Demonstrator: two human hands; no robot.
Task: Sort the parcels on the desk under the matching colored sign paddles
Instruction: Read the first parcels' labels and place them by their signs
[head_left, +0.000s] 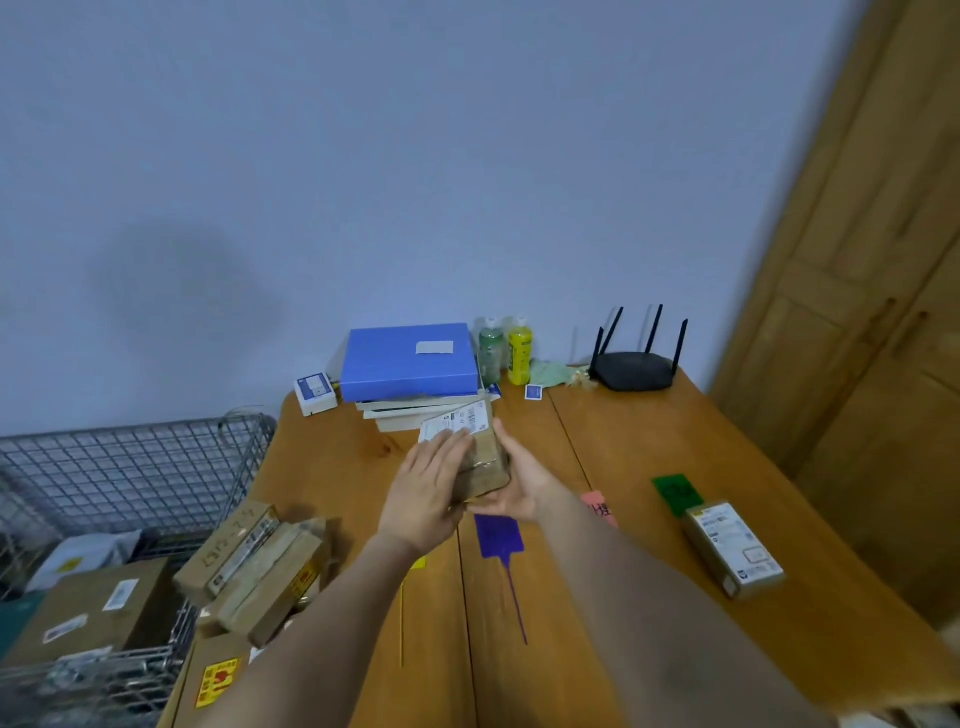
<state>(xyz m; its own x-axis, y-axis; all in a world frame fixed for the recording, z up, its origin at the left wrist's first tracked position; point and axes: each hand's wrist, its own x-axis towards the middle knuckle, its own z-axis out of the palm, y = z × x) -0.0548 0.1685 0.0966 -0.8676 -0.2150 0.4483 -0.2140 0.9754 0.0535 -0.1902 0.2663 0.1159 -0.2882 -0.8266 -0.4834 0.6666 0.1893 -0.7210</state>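
- Up above the tabletop (649, 457), I had a brown parcel (485, 462) held between both hands, its white label (457, 418) tilted toward the far wall.
- My left hand (428, 493) lay flat on the parcel's near-left face, fingers straight and pressed to the cardboard.
- My right hand (511, 483) cupped it from below and from the right, thumb up along the side, so that grip was closed around the parcel.
- Directly beneath the hands lay the purple sign paddle (498, 535), its thin handle pointing toward me.
- A pink paddle (600, 506) lay just right of it, partly hidden by my right forearm, and a green paddle (678, 491) lay further right.
- One small parcel (732, 545) already rested at the near end of the green paddle, touching it.
- A yellow paddle (418, 562) showed only as a sliver under my left wrist.
- At the tabletop's left edge sat a pile of unsorted parcels (254, 566), beside a wire basket (130, 467) holding more boxes.
- At the far end stood a blue folder (408, 361) on a stack of books, two bottles (506, 351) and a black router (634, 369).
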